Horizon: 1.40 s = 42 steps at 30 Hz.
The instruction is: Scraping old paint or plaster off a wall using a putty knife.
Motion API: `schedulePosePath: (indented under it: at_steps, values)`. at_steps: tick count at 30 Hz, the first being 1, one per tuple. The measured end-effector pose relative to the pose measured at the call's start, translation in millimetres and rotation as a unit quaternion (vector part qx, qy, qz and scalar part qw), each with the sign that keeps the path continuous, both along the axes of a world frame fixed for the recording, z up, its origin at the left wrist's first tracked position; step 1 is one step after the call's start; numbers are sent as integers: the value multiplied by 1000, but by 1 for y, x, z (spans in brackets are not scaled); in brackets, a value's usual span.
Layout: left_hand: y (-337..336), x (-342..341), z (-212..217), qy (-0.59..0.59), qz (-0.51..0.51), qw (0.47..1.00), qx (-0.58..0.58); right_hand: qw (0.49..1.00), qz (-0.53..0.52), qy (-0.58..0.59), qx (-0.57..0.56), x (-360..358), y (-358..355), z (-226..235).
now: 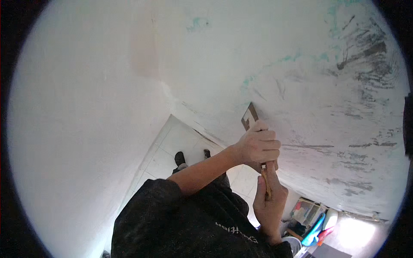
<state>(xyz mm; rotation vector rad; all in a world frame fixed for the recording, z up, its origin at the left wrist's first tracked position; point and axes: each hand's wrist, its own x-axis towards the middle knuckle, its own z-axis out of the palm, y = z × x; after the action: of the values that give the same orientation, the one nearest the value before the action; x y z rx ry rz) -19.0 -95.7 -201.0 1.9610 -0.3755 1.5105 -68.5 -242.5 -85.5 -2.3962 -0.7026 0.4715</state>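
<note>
A flat-bladed scraper point(250, 117) lies with its dull metal blade against the patchy wall point(297, 99). Wrapped round it just below the blade is my left hand point(258, 144), fingers closed, pale dust on the knuckles. Lower down, my right hand point(272, 202) grips a yellowish-brown handle point(267, 185), its thumb along one side. My left fist hides the stretch between blade and handle. Dark scrape marks point(365, 56) and greenish patches point(292, 57) cover the wall to the right and above.
A plain pale wall point(77, 120) rises on the left and meets the worked wall in a corner. White floor tiles point(161, 161) lie below, where my shoes point(179, 158) stand. At the lower right are a cluttered box point(307, 210), a blue item point(314, 230) and a bright patch of light.
</note>
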Motion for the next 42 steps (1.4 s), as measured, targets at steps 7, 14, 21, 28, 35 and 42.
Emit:
schedulePosePath:
  at_steps: [7, 14, 21, 28, 35, 42]
  values:
    - [-1, 3, -9, -19, -5, 1000, 3, 999, 25, -44, 9, 8, -2, -10]
    - [-1, 7, -7, -14, -3, 1000, -1, 998, 31, -58, 15, 9, -3, -12]
    - [-1, 11, -11, -2, 11, 1000, 8, 998, 17, -66, -14, 11, -3, -12]
    - [1, 10, -11, -24, 21, 999, 12, 998, 30, -57, -10, 15, -5, -12]
    - [-3, 10, -4, -24, 23, 999, 1, 999, 36, -13, -11, 13, -7, -5]
    - [0, 15, -3, 13, 60, 998, 3, 998, 26, -43, 35, 25, -5, -14]
